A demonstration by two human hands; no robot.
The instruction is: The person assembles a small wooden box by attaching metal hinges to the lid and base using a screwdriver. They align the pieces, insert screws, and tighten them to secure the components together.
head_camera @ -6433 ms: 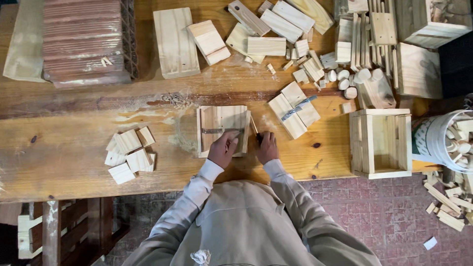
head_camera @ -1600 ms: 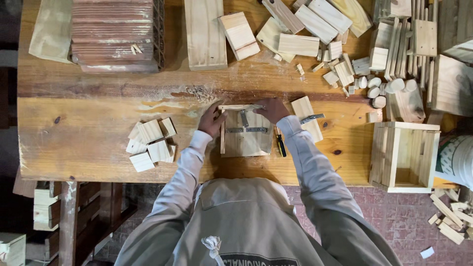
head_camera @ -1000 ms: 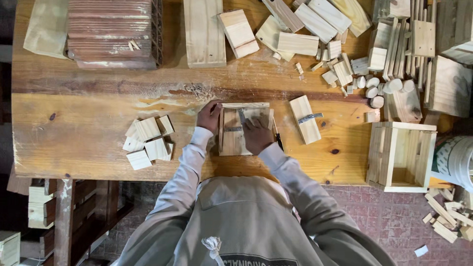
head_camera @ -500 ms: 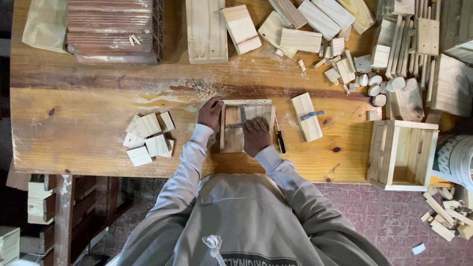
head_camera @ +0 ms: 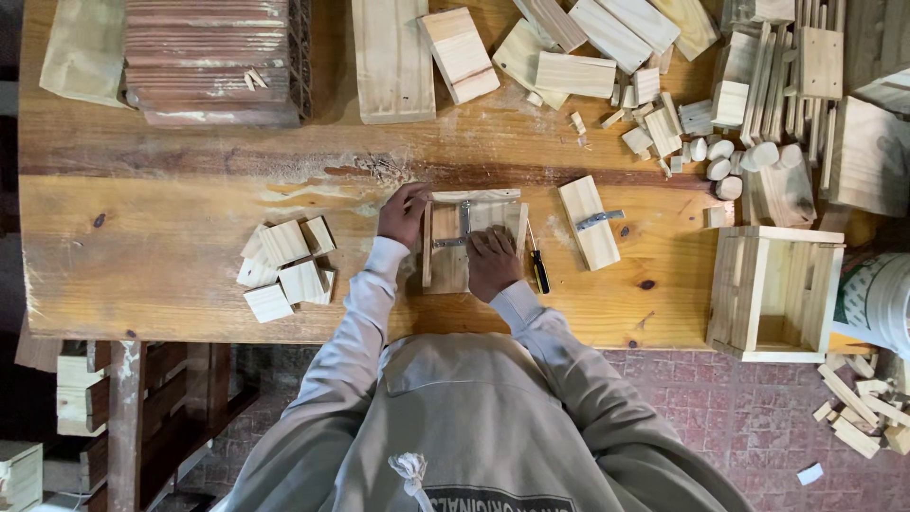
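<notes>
A small open wooden box frame (head_camera: 445,270) lies flat on the workbench in front of me, with a grey metal bracket (head_camera: 463,226) inside it. My left hand (head_camera: 402,214) grips the frame's upper left corner. My right hand (head_camera: 493,262) presses down inside the frame at its lower right, fingers curled; whether it holds anything is hidden. A screwdriver with a black handle (head_camera: 539,269) lies on the bench just right of the frame.
A wood block with a metal bracket (head_camera: 588,223) lies to the right. Several small square blocks (head_camera: 282,268) sit at left. A slatted crate (head_camera: 773,291) stands at the right edge. Stacked boards (head_camera: 213,57), planks and offcuts (head_camera: 654,85) fill the far side.
My right hand has slid from the frame's upper right down to its lower right. My left hand stays on the upper left corner. The view has shifted slightly.
</notes>
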